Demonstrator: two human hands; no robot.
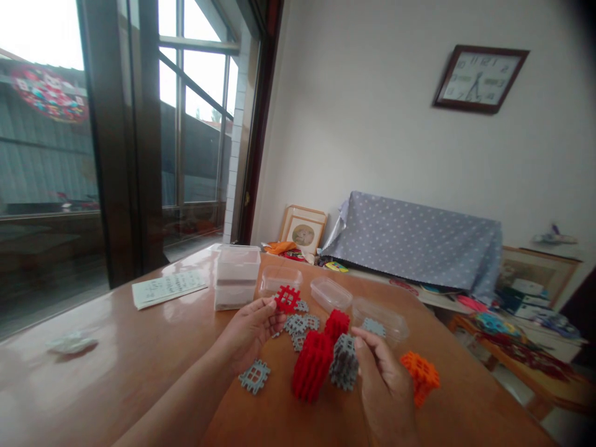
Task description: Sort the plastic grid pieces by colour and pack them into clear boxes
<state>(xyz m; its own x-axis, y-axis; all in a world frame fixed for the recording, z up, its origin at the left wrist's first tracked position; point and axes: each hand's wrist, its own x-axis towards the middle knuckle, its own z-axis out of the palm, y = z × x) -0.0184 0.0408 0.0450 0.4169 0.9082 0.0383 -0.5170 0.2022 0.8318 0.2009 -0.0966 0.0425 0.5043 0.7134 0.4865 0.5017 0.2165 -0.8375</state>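
Note:
My left hand (pixel 258 323) pinches a red window-like plastic building tile (pixel 287 299) by its left edge, above the table. Curled, with thumb and forefinger together, my right hand (pixel 384 375) is at the right side of a stack of grey tiles (pixel 344 363); whether something is between the fingertips I cannot make out. Left of that stack stands a tall stack of red tiles (pixel 313 366), and a shorter red stack (pixel 337 324) is behind it. Loose grey tiles (pixel 298 324) lie in a pile beyond my left hand. One grey tile (pixel 254 376) lies apart, nearer me.
An orange tile stack (pixel 421 375) stands right of my right hand. Clear plastic containers (pixel 331 293) line the far side, one holding a grey tile (pixel 374 327). White lidded boxes (pixel 237 276), a paper pad (pixel 170 288) and a crumpled wrapper (pixel 71 343) are on the left.

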